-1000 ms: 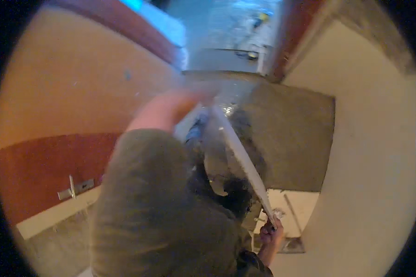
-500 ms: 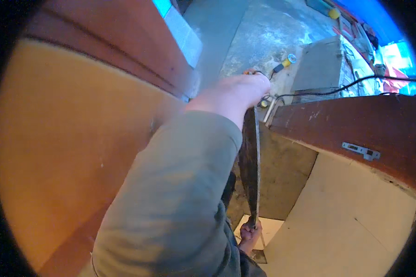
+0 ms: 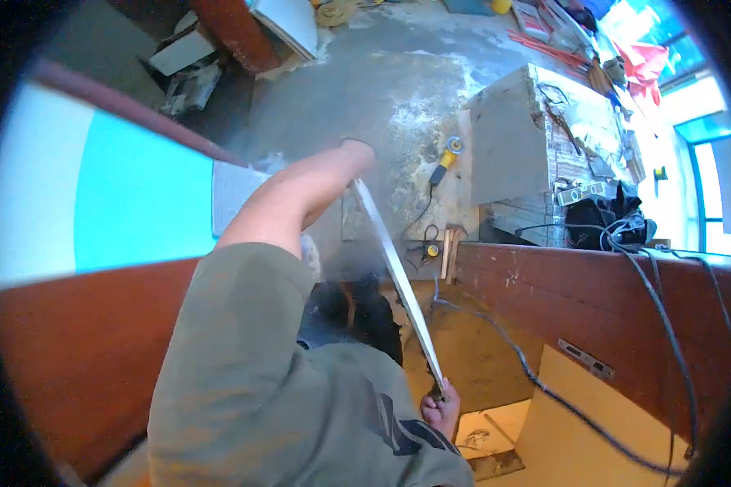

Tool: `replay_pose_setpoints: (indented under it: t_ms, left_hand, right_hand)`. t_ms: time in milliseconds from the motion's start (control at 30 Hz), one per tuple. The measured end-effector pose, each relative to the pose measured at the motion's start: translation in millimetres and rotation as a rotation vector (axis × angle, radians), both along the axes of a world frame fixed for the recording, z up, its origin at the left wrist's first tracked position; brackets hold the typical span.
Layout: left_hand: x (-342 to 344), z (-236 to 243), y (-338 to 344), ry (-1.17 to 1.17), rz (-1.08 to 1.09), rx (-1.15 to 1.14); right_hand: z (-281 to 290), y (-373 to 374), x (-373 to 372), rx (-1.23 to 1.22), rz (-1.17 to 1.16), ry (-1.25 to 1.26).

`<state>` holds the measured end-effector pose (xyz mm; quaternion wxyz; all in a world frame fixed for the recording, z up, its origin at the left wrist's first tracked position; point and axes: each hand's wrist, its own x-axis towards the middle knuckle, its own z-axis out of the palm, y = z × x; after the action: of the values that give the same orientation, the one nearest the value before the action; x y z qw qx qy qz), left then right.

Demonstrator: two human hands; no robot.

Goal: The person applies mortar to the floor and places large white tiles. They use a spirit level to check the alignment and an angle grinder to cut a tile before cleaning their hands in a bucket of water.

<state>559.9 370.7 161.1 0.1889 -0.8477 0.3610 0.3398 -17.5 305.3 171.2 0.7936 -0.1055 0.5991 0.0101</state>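
A long, thin slab (image 3: 396, 272) with a pale, narrow edge runs between my two hands, tilted on its side. My left hand (image 3: 359, 154) is at its far end, the arm stretched forward; the fingers curl down out of sight and are slightly blurred. Close to my body, my right hand (image 3: 440, 411) is closed around the near end, the thumb over the edge. I cannot tell the slab's material. Just beyond it, a yellow and black angle grinder (image 3: 444, 161) lies on the dusty concrete floor.
Red-brown door-frame boards with a metal strike plate (image 3: 586, 358) stand at the right. A dark cable (image 3: 536, 373) hangs across them. Behind is a big grey block (image 3: 508, 138), with a black bag (image 3: 597, 223) beside it. A turquoise and white panel (image 3: 142, 183) stands left.
My view has swung round, showing more room ahead and the turquoise panel at left. The slab, still between both hands, now slants with its far end to the left; before, it stood nearly upright in view.
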Motion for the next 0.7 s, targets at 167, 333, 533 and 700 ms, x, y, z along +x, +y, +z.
replay_pose_setpoints:
  t_ms: [167,333,533,700]
  left_hand:
    - [105.0,-23.6,-5.9,0.012,0.03,0.099]
    - [203.1,-43.6,-29.8,0.035,-0.158,0.221]
    - [306.6,-92.9,-68.1,0.019,-0.241,0.268]
    - [357.9,-70.9,-107.1,0.084,-0.219,0.292]
  right_hand:
    - [24.7,9.4,106.9,0.049,-0.152,-0.017]
    - [13.4,32.2,194.3,-0.154,-0.229,0.224]
    - [-19.9,54.6,277.9,0.108,-0.489,0.101]
    - [-16.6,55.9,364.6,0.078,-0.581,0.256]
